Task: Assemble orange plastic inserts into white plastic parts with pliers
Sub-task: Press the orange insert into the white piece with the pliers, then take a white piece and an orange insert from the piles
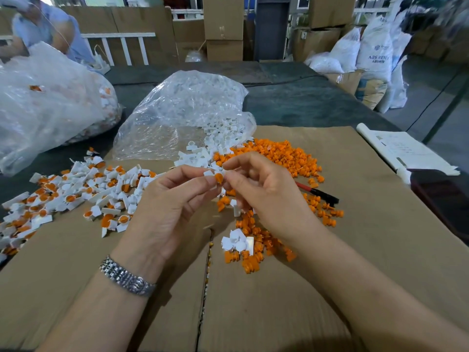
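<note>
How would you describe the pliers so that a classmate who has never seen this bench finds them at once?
Start at the flattened cardboard covering the table, then find the loose orange inserts at its middle. The pliers lie beside them, right of the right hand: the only long thing there, with red and black handles.

Both hands meet above the cardboard-covered counter point(355, 250): the left hand point(172, 207) pinches a white part point(212, 174) with an orange insert point(218, 177), and the right hand point(264, 189) touches it. Pliers point(319, 193) lie just right.

Stacked cardboard boxes point(223, 26), white sacks point(375, 54), perhaps a white railing point(119, 47) behind.
</note>
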